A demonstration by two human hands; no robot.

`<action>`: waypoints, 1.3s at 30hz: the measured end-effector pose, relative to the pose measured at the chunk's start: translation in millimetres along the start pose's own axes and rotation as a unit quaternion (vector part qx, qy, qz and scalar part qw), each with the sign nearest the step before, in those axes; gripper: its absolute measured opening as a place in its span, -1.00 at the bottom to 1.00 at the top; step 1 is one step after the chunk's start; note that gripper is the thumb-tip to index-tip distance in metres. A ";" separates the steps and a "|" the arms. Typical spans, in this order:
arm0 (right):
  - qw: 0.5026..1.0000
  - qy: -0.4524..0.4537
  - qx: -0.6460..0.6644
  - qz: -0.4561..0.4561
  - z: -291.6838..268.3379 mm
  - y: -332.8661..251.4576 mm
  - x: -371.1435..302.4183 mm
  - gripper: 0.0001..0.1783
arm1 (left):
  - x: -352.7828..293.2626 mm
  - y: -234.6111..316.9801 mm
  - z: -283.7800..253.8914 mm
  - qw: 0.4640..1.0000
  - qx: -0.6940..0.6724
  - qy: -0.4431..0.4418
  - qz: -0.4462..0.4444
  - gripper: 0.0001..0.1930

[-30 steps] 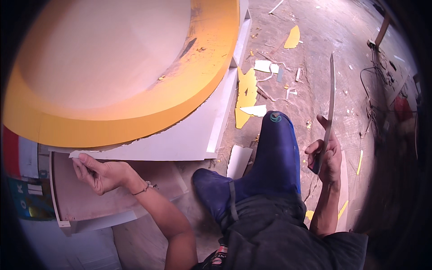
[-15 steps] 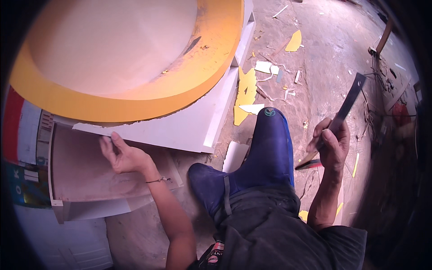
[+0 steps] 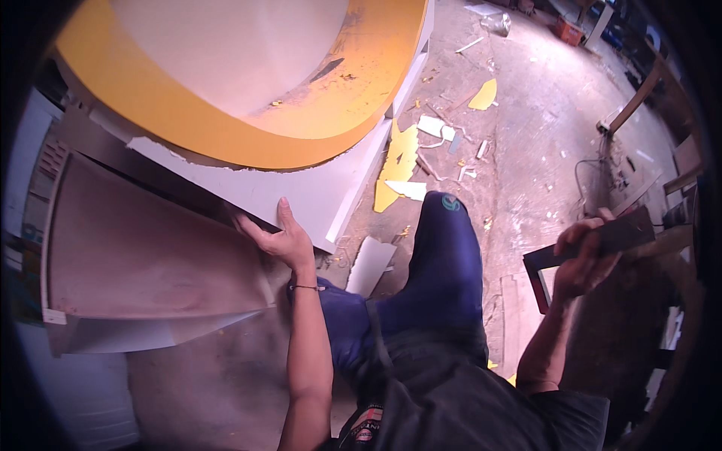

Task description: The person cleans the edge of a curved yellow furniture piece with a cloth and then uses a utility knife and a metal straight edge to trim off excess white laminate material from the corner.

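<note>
Pressing against the lower edge of a white board [image 3: 301, 192], the left hand [image 3: 280, 239] lies flat and open, fingers spread, thumb pointing up toward twelve o'clock, gripping nothing. That board sits at about ten o'clock from the person's knee, and on top of it rests a large round form with a broad orange rim [image 3: 226, 124] and a pale centre; the orange skin is torn ragged along its lower edge. Below the left hand, toward eight o'clock, a brownish curved panel [image 3: 150, 259] with a pale frame stands on the floor, open-faced, with nothing lying inside it that I can see.

Out at three o'clock the right hand [image 3: 583, 259] is curled tight around a dark flat blade-like tool [image 3: 602, 239], which it holds nearly level, its end pointing toward the right. Just under that hand a dark angled frame piece [image 3: 538, 282] shows; whether the fingers touch it I cannot tell.

Between the two hands the person's knee in dark blue trousers [image 3: 444, 263] juts forward. Beyond it, toward twelve and one o'clock, yellow scraps [image 3: 398, 161] and white offcuts [image 3: 432, 126] litter the dusty concrete floor [image 3: 526, 113].
</note>
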State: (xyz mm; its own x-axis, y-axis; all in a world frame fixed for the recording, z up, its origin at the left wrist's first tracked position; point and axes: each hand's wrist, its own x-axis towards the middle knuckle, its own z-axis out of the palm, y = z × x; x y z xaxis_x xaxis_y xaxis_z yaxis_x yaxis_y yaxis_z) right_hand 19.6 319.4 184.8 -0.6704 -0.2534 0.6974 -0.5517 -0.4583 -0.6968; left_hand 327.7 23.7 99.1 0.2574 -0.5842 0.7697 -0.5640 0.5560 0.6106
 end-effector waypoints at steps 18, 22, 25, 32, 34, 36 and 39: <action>0.642 -0.653 -0.306 0.260 104.6 319.4 28.7 -0.60 | -0.8 30.4 44.9 0.918 0.228 0.249 -0.209 -0.50; 0.691 -0.693 -0.170 0.114 138.2 413.0 -4.8 -0.50 | 9.6 -3.2 -0.4 0.928 0.181 0.288 -0.153 -0.59; 0.676 -0.722 -0.086 0.120 171.0 439.5 -8.9 -0.40 | 7.8 -11.8 -24.5 0.958 -0.179 0.177 -0.137 -0.79; 0.711 -0.700 0.043 0.048 218.9 480.2 -16.6 -0.48 | -7.4 -4.1 38.4 0.910 0.037 0.392 -0.127 -0.60; 0.721 -0.691 0.048 0.006 228.8 473.8 -14.1 -0.53 | -20.0 2.9 58.3 0.912 0.034 0.386 -0.132 -0.58; 0.720 -0.690 0.076 0.017 233.3 469.2 -13.8 -0.53 | -35.8 2.0 59.7 0.911 0.066 0.379 -0.149 -0.57; 0.737 -0.664 0.117 0.051 239.7 465.3 -16.4 -0.52 | -52.0 5.5 67.7 0.915 0.086 0.360 -0.159 -0.57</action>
State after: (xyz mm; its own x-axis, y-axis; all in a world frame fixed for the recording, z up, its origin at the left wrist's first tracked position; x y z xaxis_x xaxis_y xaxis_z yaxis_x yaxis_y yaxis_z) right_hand -107.1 -93.9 -110.8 0.4610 -0.8348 0.3010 -0.3267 -0.4750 -0.8171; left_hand 258.1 17.1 49.8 0.8454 -0.1239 0.5196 -0.4706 0.2874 0.8342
